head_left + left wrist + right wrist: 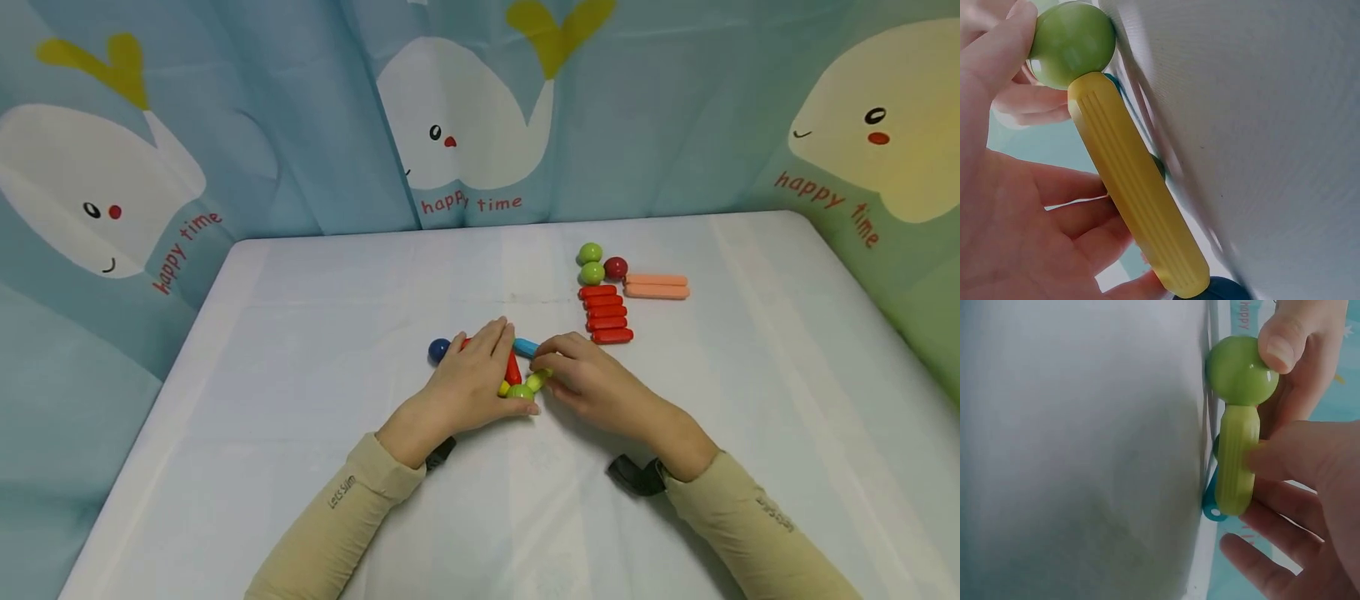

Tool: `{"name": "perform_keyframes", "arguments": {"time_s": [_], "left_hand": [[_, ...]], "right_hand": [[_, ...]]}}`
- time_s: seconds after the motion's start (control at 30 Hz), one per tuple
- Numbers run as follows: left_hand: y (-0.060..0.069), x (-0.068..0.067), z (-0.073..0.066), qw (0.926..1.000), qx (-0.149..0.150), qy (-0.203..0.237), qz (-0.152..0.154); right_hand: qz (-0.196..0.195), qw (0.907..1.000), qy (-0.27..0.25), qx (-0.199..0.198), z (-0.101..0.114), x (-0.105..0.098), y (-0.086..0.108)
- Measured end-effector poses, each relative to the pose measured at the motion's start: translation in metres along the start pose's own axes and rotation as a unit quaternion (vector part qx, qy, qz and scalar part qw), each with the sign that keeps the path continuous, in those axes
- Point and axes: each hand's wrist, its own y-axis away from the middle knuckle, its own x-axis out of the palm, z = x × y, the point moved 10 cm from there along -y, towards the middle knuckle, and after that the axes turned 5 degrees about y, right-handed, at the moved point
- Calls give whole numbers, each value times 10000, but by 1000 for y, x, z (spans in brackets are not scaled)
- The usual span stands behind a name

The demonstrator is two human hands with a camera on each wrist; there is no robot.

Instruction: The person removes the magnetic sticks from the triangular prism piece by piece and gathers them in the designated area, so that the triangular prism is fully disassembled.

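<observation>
Head view: two bare hands meet over a small construction of coloured rods and balls near the middle of a white tabletop (300, 350). The left hand (474, 379) lies across it, fingers long and nearly straight, its thumb against a green ball (521, 392). The right hand (592, 385) pinches a yellow-green rod (1239, 462) between thumb and fingers, one rod end touching that ball. In the left wrist view, a yellow rod (1138, 184) runs from the green ball to a dark blue ball (438, 351). A red rod (513, 369) and a blue rod (526, 347) show between the hands. Farther back, to the right, are five red rods (607, 312) in a row, two green balls (591, 252), a dark red ball (616, 267) and two peach rods (656, 292) side by side. Behind hangs a blue-green curtain (322, 125) printed with whales and "happy time".
</observation>
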Motion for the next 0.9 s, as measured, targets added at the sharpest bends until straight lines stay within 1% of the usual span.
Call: {"name": "perform_keyframes", "arguments": {"time_s": [0.2, 0.33, 0.43, 0.6, 0.9], "left_hand": [[1, -2, -2, 10000, 4, -19, 23], [2, -2, -3, 10000, 42, -32, -2], [2, -2, -3, 10000, 63, -37, -13], [2, -1, -1, 10000, 55, -14, -16], [1, -2, -3, 9999, 100, 45, -77]], "right_hand": [[327, 9994, 93, -98, 5, 8, 0], [652, 9978, 115, -3, 5, 16, 2], [776, 9968, 181, 39, 7, 19, 3], [767, 9965, 347, -22, 11, 19, 2], [695, 9968, 403, -44, 13, 17, 1]]}}
